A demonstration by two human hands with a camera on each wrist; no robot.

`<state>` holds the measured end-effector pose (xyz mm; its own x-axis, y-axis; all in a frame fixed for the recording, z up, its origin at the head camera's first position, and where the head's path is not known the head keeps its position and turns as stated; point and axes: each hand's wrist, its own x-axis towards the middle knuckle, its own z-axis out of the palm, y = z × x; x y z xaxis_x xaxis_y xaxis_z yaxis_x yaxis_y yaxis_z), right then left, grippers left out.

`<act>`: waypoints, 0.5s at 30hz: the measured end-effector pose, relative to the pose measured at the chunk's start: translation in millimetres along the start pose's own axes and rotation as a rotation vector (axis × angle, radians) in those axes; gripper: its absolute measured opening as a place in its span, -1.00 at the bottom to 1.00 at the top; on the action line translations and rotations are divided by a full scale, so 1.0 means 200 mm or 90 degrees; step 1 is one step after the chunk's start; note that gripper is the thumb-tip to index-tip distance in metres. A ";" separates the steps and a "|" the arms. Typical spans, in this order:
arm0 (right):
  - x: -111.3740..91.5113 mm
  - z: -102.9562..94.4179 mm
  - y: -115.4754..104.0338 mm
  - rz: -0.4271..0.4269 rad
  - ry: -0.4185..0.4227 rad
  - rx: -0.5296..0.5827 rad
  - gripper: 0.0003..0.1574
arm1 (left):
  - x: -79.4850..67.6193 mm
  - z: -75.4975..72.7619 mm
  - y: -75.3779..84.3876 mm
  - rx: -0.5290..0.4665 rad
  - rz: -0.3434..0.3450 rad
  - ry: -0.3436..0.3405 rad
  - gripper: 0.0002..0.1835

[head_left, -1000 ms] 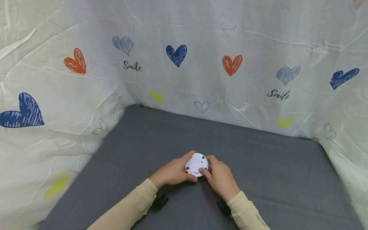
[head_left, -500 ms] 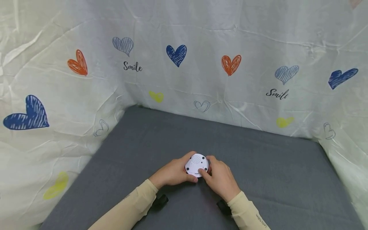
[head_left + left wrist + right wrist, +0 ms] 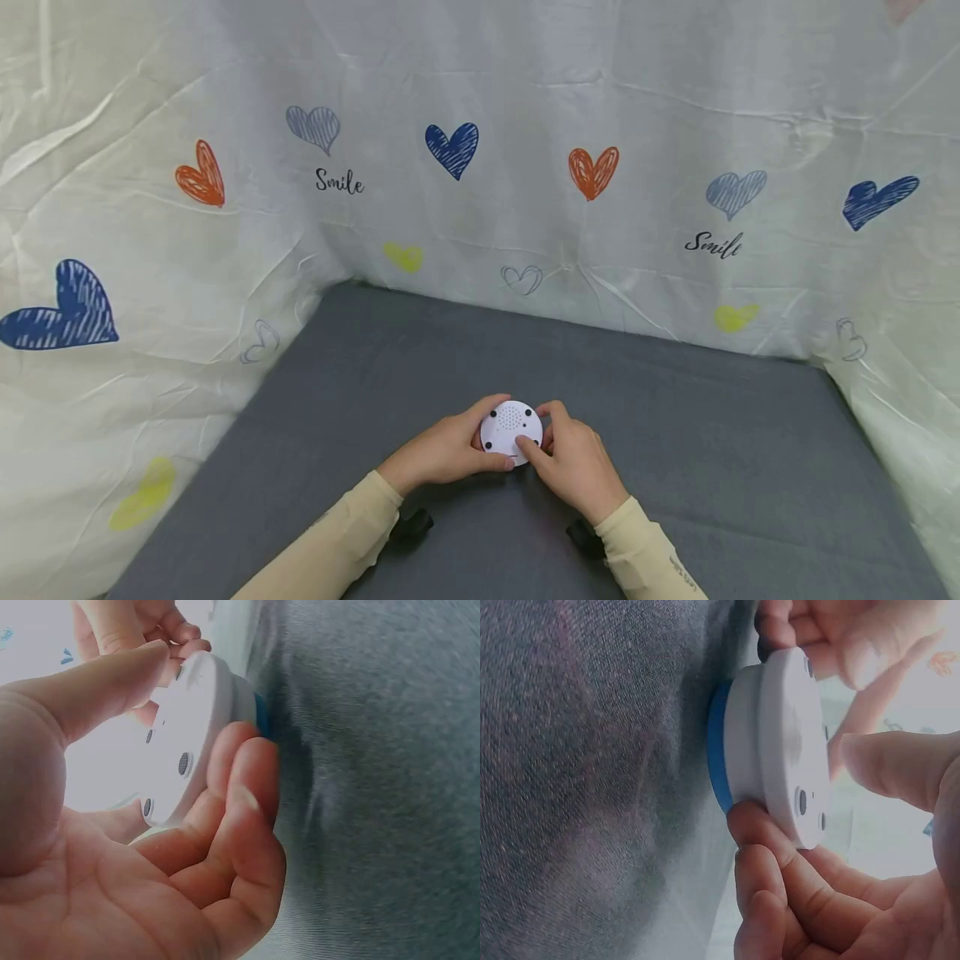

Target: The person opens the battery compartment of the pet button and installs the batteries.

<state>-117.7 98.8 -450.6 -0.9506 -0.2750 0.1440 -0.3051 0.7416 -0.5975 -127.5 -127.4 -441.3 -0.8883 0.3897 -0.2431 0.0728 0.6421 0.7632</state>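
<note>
A round white sound button [image 3: 504,434] is held face down above the table, its underside with a cluster of speaker holes and black rubber feet toward me. In the right wrist view its blue top [image 3: 718,742] faces the table. My left hand [image 3: 444,450] grips the left side, thumb at the near edge and fingers round the rim. My right hand [image 3: 579,468] holds the right side with curled fingers. The right thumb [image 3: 531,451] is over the underside near the battery cover, partly hiding it; in the right wrist view its tip [image 3: 855,759] is close to that face.
A dark grey cloth [image 3: 420,358] covers the table. White curtains [image 3: 525,92] printed with hearts and "Smile" enclose the back and sides. A black wrist mount [image 3: 411,528] sits beneath the left wrist and another black mount [image 3: 585,538] beneath the right.
The battery cover's outline, plain and slightly askew one second ago, now looks nearly flush. My right thumb has shifted slightly left. Both hands keep their hold; the head view has tilted slightly.
</note>
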 end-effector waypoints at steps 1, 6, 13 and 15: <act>0.00 0.00 0.00 0.006 0.001 0.004 -0.45 | 0.00 0.00 0.00 -0.002 0.002 0.000 0.03; 0.01 -0.02 0.00 0.028 0.004 0.022 -0.46 | -0.03 -0.03 0.04 -0.022 0.001 -0.007 -0.04; 0.02 -0.03 -0.01 0.041 0.020 0.050 -0.47 | -0.04 -0.06 0.08 -0.044 -0.002 0.006 -0.14; 0.02 -0.04 -0.01 0.046 0.020 0.059 -0.47 | -0.03 -0.06 0.08 -0.037 -0.001 0.010 -0.19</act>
<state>-120.8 100.8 -443.2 -0.9715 -0.2029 0.1224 -0.2313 0.6990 -0.6767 -125.6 -127.6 -419.8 -0.8954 0.3776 -0.2357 0.0445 0.6028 0.7966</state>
